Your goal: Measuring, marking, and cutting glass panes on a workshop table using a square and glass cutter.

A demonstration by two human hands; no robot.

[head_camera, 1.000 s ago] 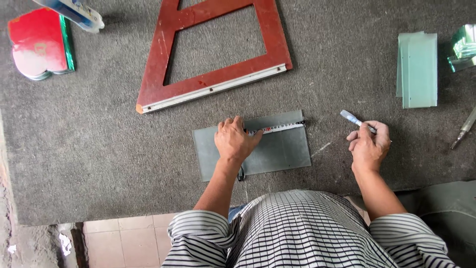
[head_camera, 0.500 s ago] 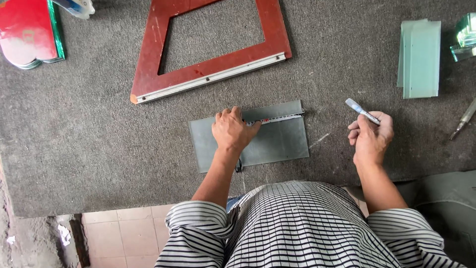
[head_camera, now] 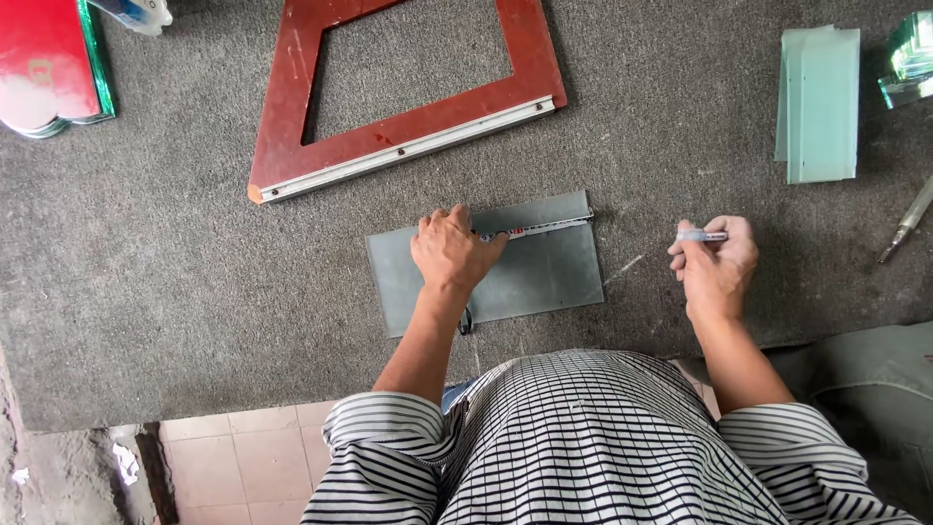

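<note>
While the left hand [head_camera: 449, 251] pressed flat on the glass pane [head_camera: 486, 264], the tape measure [head_camera: 539, 228] ran rightward from its fingers.
The right hand [head_camera: 717, 264], well right of the pane, had its grip clamped on a marker [head_camera: 702, 235], now level instead of tilted; the marker's tip was hidden.

Your one head camera looks straight down from close above, taking in your torso, both forearms and the grey mat [head_camera: 194, 292].
</note>
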